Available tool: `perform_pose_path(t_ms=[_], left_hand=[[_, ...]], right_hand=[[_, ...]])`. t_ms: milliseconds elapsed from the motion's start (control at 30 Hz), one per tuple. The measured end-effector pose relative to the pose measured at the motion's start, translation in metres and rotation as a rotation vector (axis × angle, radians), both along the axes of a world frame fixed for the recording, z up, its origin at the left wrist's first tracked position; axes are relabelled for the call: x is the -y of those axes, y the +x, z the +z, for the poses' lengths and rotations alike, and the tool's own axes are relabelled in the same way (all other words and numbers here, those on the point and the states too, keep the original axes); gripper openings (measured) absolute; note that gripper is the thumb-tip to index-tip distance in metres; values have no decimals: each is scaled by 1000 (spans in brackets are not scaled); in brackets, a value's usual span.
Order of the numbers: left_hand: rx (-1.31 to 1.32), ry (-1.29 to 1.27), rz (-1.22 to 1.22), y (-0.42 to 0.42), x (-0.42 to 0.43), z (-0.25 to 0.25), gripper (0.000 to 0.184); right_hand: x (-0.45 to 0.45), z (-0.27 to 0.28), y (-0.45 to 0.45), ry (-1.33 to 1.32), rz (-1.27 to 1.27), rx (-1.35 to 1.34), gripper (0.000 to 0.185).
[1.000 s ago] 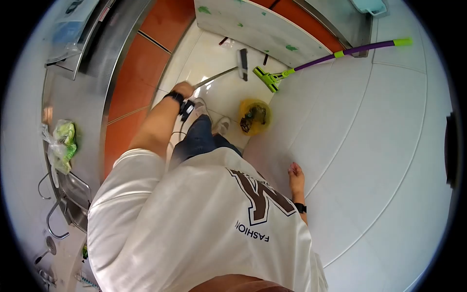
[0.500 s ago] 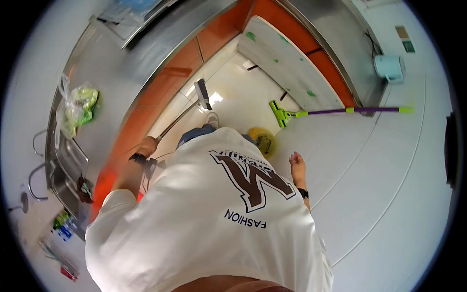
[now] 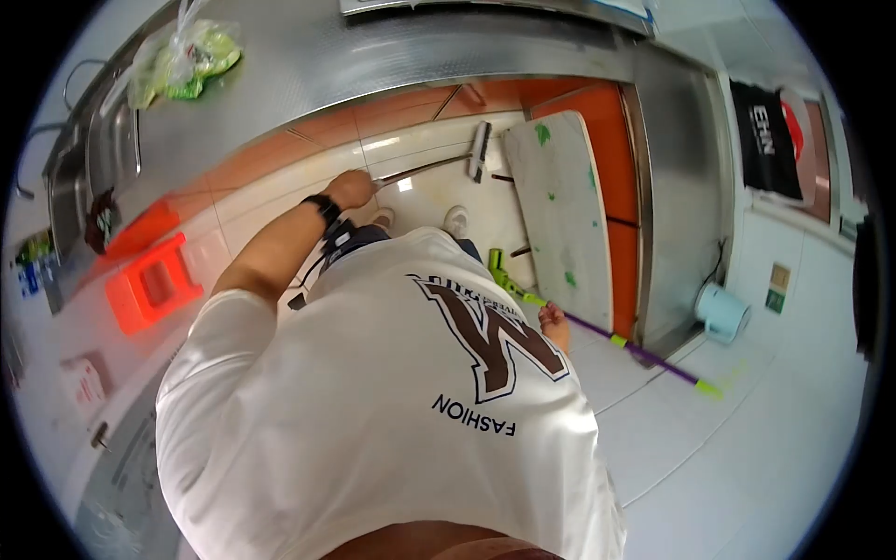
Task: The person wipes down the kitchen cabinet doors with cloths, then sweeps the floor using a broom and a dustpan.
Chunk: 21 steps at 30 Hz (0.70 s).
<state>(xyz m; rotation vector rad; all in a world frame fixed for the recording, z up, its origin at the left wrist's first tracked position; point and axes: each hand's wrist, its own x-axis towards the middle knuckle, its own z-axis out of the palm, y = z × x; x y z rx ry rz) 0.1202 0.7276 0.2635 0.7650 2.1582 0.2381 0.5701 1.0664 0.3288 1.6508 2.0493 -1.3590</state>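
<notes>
My left hand [image 3: 352, 189] is wrapped around the handle of a broom [image 3: 420, 172]. The broom's flat head [image 3: 480, 152], grey and dark bristled, is on the pale floor tiles near the orange cabinets. At my right side, my right hand [image 3: 554, 322] hangs with its fingers curled in and nothing visible in them. It overlaps in view a mop [image 3: 590, 329] with a green head and a purple and green handle; I see no grip on it. A white folding board with green leaf prints [image 3: 565, 215] stands tilted against the cabinets beyond the mop.
A steel counter [image 3: 373, 65] runs along the front, bearing a bag of green vegetables [image 3: 189, 61] near a sink [image 3: 112, 140]. An orange stool [image 3: 154, 285] stands at left. A light blue bucket-like container [image 3: 721, 313] is at right, below a black bag [image 3: 765, 140].
My view has turned, and the broom has swung rightward toward the board, still in my left hand. My right hand appears closer to the mop. The yellow bucket is out of sight; the orange stool shows fully.
</notes>
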Motion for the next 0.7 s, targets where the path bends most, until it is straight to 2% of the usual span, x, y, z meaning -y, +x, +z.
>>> perform_pose_path(t_ms=[133, 200, 300, 333, 400, 433, 467, 500, 533, 567, 600, 633, 700], left_hand=[[46, 51, 141, 3, -87, -11, 47], [121, -42, 182, 4, -123, -12, 43], [177, -186, 299, 12, -153, -47, 43], [195, -189, 330, 20, -149, -58, 43], [116, -139, 206, 38, -133, -72, 45], [190, -173, 300, 44, -119, -29, 47], [194, -186, 484, 62, -101, -71, 49], [145, -198, 477, 81, -77, -87, 51], [229, -266, 651, 83, -67, -19, 49], [216, -270, 684, 93, -52, 11, 44], [187, -312, 630, 124, -17, -60, 41], [247, -380, 785, 129, -8, -21, 39], [256, -456, 954, 159, 18, -9, 50]], right_hand=[[-66, 27, -9, 22, 91, -30, 43], [-98, 44, -11, 41, 155, -21, 44], [-150, 53, -8, 37, 161, 40, 45], [-168, 49, -9, 33, 194, 54, 45], [-203, 41, -17, -59, 17, 86, 44], [-214, 38, -29, -63, 28, 65, 41], [-226, 35, -44, -75, 64, 66, 41], [-240, 31, -62, -116, 45, 14, 40], [-257, 27, -79, -160, 24, -35, 40], [-280, 14, -91, -324, -36, -208, 40], [-287, 16, -121, -175, 236, -75, 41], [-285, 23, -159, -18, 506, 51, 42], [-263, 42, -222, 15, 575, 19, 42]])
